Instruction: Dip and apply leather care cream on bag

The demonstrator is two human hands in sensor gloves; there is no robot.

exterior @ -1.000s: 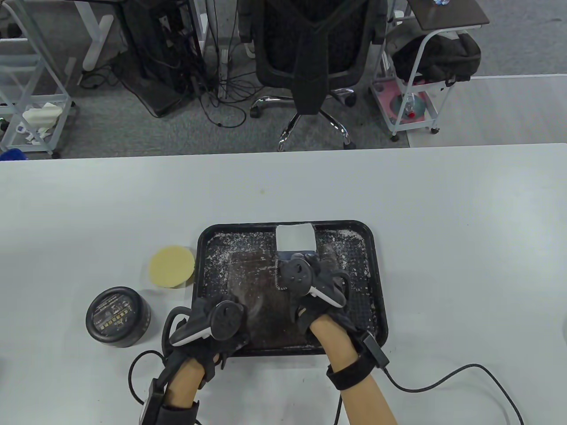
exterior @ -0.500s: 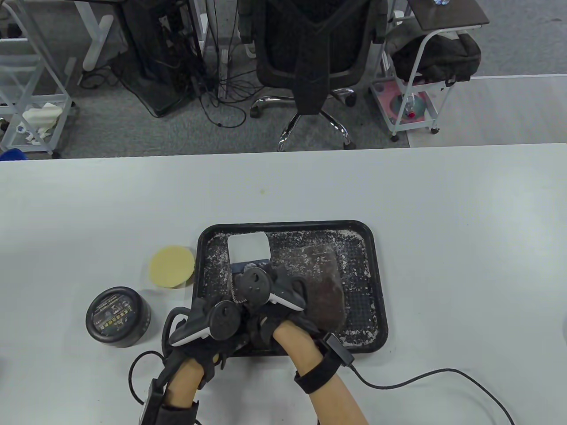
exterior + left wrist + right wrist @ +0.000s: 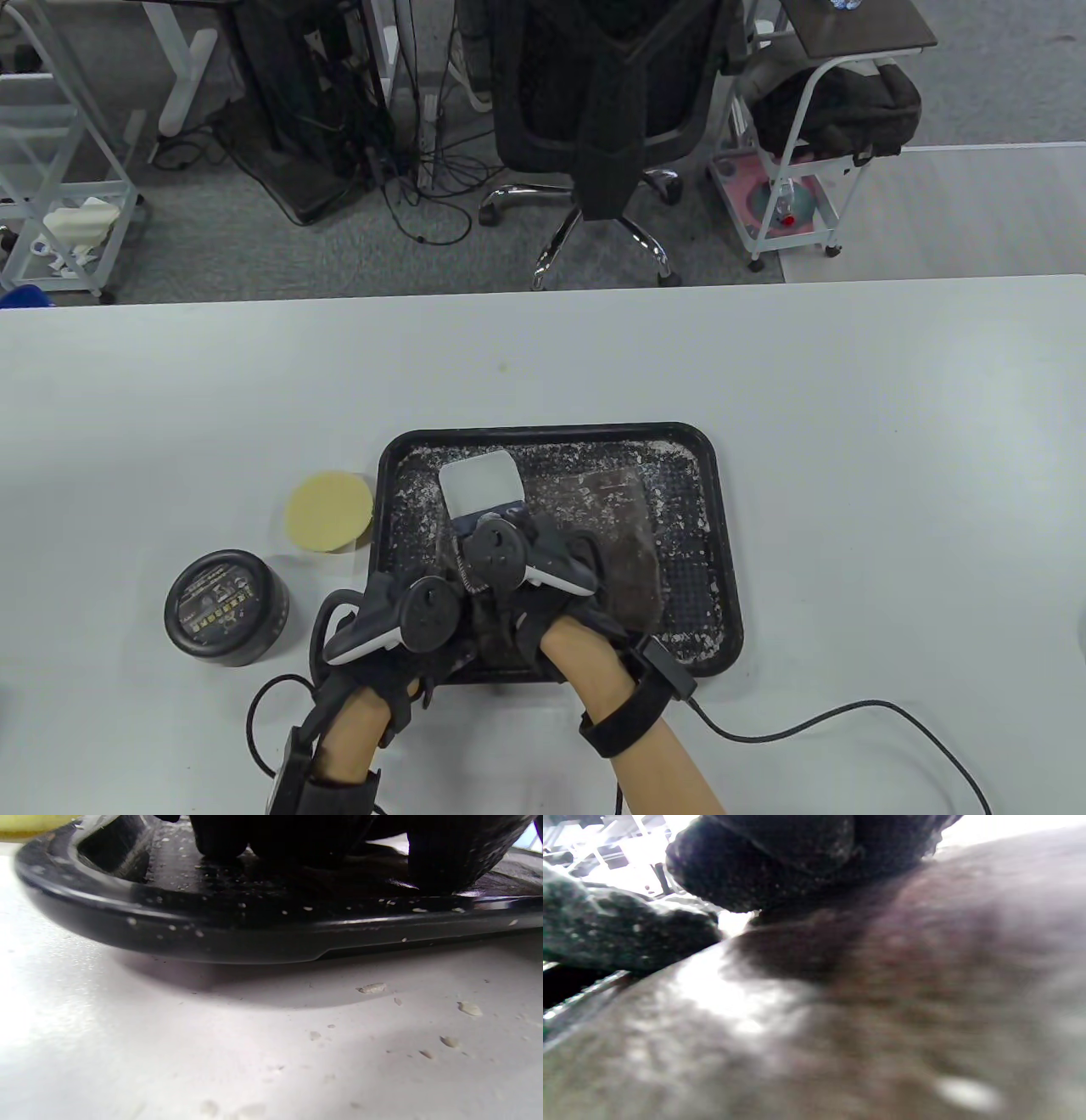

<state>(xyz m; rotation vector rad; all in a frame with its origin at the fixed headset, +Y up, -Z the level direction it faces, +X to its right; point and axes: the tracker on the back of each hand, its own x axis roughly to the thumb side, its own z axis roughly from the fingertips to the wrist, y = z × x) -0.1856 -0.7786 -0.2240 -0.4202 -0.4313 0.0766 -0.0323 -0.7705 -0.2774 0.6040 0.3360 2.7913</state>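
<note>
A black office chair [image 3: 594,110] stands on grey carpet [image 3: 254,246] beyond the white table [image 3: 848,407]. White wheeled carts [image 3: 789,170] flank the chair.
</note>
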